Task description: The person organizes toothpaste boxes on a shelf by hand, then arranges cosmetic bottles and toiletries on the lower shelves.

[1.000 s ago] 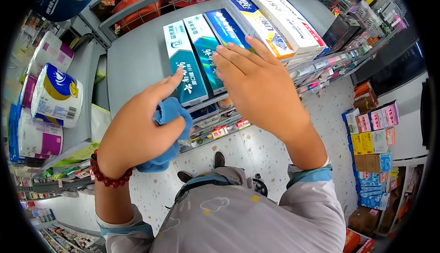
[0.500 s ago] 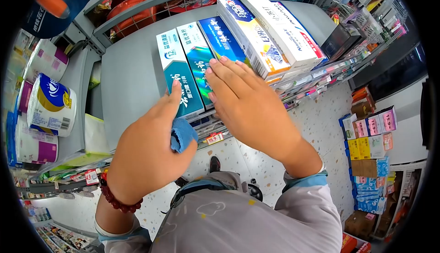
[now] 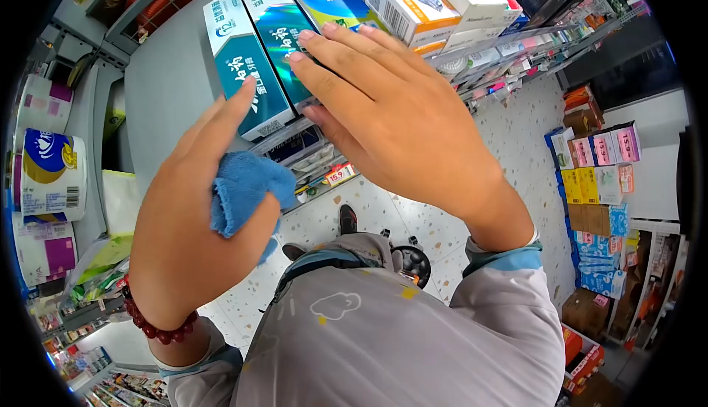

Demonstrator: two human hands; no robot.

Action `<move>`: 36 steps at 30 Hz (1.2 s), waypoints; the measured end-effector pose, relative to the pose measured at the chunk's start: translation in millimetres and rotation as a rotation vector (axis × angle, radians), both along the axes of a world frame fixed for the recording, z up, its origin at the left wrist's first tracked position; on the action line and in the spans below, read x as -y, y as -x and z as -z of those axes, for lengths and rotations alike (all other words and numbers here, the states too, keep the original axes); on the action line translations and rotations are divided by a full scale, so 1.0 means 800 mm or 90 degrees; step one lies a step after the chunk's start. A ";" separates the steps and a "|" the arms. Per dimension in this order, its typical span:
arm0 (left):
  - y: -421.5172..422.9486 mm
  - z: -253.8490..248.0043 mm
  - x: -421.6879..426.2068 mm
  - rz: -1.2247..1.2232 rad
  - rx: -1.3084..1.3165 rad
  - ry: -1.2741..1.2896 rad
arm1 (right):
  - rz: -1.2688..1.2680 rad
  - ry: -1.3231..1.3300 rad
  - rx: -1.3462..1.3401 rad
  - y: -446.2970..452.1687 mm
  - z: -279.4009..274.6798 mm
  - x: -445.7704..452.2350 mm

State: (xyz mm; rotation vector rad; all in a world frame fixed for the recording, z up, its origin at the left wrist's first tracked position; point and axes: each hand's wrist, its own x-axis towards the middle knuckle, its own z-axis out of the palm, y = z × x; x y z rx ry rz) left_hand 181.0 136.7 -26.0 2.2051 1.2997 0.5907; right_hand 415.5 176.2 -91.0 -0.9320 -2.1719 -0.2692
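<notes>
This is a shop: toothpaste boxes sit side by side on a grey shelf, a price tag shows below, paper rolls stand alongside, and priced cartons are stacked across the floor. Blurry racks at lower left seem to hold more goods.

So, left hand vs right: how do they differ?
Left hand holds a blue cloth; the right hand shows nothing held. Left hand has a dark red beaded bracelet at its wrist; the right hand's is bare. Both hands overlap toothpaste boxes in view.
</notes>
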 end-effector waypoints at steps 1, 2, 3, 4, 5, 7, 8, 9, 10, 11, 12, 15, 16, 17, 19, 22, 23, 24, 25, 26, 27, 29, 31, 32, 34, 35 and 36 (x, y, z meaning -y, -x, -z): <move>0.003 -0.002 0.001 0.008 0.011 0.014 | 0.019 -0.006 0.010 -0.001 0.000 0.002; 0.005 -0.002 0.002 0.017 0.022 0.028 | 0.030 -0.006 0.015 -0.001 0.001 0.005; 0.006 -0.001 0.003 0.020 0.022 0.032 | 0.041 -0.006 0.020 -0.001 0.002 0.007; 0.006 0.000 0.003 0.035 0.015 0.025 | 0.048 -0.007 0.019 -0.001 0.003 0.008; 0.007 0.001 0.004 0.049 0.009 0.017 | 0.053 -0.009 0.019 0.000 0.003 0.010; 0.008 0.003 0.010 0.037 -0.019 0.011 | 0.062 -0.003 0.022 0.003 0.004 0.015; 0.009 0.003 0.011 0.030 -0.033 0.007 | 0.070 0.002 0.024 0.004 0.003 0.017; 0.010 0.004 0.013 0.024 -0.047 0.003 | 0.070 0.002 0.026 0.005 0.002 0.018; 0.011 0.005 0.014 0.029 -0.050 -0.005 | 0.072 0.010 0.009 0.006 0.000 0.019; 0.013 0.006 0.014 0.031 -0.053 -0.005 | 0.073 0.020 -0.007 0.006 -0.001 0.020; 0.015 0.008 0.014 0.033 -0.056 -0.006 | 0.073 0.025 -0.009 0.006 -0.003 0.019; 0.022 0.008 0.013 0.038 -0.048 -0.048 | 0.105 -0.119 -0.050 0.004 -0.017 0.013; 0.024 0.004 0.014 0.052 -0.039 -0.040 | 0.191 -0.094 0.013 0.001 -0.022 0.013; 0.027 0.002 0.015 0.066 -0.031 -0.031 | 0.213 -0.091 0.043 -0.002 -0.022 0.012; 0.030 0.003 0.015 0.060 -0.011 -0.014 | 0.256 -0.087 0.104 -0.008 -0.023 0.012; 0.029 0.007 0.019 0.048 0.004 -0.014 | 0.247 -0.102 0.114 0.000 -0.031 0.022; 0.027 0.008 0.020 0.048 -0.004 -0.030 | 0.233 -0.103 0.106 0.004 -0.036 0.027; 0.027 0.008 0.020 0.041 -0.006 -0.033 | 0.237 -0.001 0.118 0.009 -0.039 0.032; 0.026 0.009 0.020 0.043 -0.004 -0.034 | 0.235 0.049 0.124 0.013 -0.037 0.036; 0.026 0.009 0.022 0.045 -0.002 -0.035 | 0.234 0.100 0.131 0.017 -0.034 0.040; 0.025 0.011 0.023 0.037 0.001 -0.037 | 0.240 0.062 0.139 0.017 -0.020 0.042; 0.027 0.011 0.023 0.032 -0.004 -0.006 | 0.216 -0.007 0.138 0.025 -0.016 0.037; 0.020 0.014 0.025 0.017 -0.006 0.013 | 0.193 0.030 0.114 0.034 -0.020 0.044; 0.021 0.017 0.026 0.010 -0.020 0.013 | 0.196 0.063 0.144 0.040 -0.021 0.047; 0.016 0.001 0.023 0.039 -0.020 0.123 | 0.191 0.079 0.169 0.038 -0.012 0.048; 0.024 0.009 0.028 0.048 0.057 0.093 | 0.190 0.066 0.167 0.037 -0.007 0.047; 0.027 0.026 0.032 0.034 0.154 -0.020 | 0.189 0.070 0.163 0.037 -0.007 0.046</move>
